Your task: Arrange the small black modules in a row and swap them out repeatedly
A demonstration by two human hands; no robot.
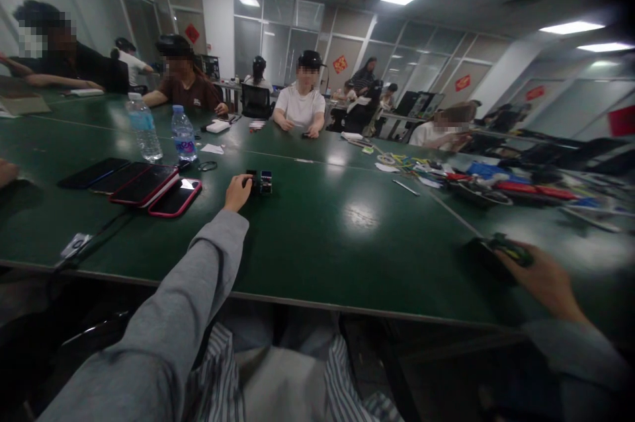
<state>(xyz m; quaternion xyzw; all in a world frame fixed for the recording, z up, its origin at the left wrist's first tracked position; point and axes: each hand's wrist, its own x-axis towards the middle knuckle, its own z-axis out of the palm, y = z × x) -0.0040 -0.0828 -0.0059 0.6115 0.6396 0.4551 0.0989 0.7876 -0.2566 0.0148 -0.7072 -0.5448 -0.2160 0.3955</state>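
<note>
1. Left hand (239, 193): reaches forward over the green table (317, 263), fingers partly curled at the edge of a small black item (253, 182); whether they grip it is hard to tell.
2. Small block (266, 182): stands on the table just right of the black item, dark with pale marks too small to read.
3. Right hand (543, 276): blurred, at the table's right side, fingers closed around a dark object (510, 253) with yellow-green on it.
4. Phones (143, 184): lie left of the left hand, some with red edges; two water bottles (163, 134) stand behind them.
5. Clutter (496, 184): cables and blue and red pieces spread over the table's far right.
6. Person (300, 101): in a white top, sits across the table, both hands at its edge.
</note>
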